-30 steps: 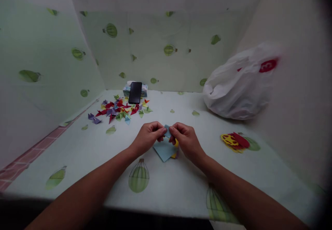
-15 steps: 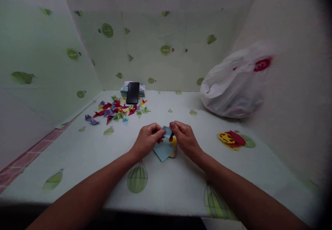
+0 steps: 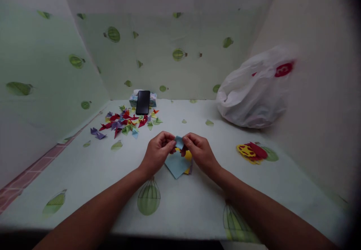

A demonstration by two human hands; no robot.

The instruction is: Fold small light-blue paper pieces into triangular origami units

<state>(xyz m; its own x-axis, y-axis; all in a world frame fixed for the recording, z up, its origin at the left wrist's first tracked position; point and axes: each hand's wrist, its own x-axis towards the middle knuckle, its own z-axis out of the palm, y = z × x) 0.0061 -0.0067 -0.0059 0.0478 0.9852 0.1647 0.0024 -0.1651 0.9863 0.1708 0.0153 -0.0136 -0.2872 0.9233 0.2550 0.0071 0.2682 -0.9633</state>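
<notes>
My left hand and my right hand meet at the middle of the table, each pinching a side of a small folded light blue paper piece held just above the surface. Under them lies a small stack of square paper sheets, a light blue one on top with yellow and purple edges showing at its right. Both hands have their fingers curled closed on the blue piece.
A pile of several folded paper pieces in red, purple, green and yellow lies at the back left, beside a black phone leaning on a tissue box. A white plastic bag sits back right. Red and yellow paper scraps lie right.
The hands have stayed over the stack while the fingers worked the blue piece slightly. The view has shifted a little.
</notes>
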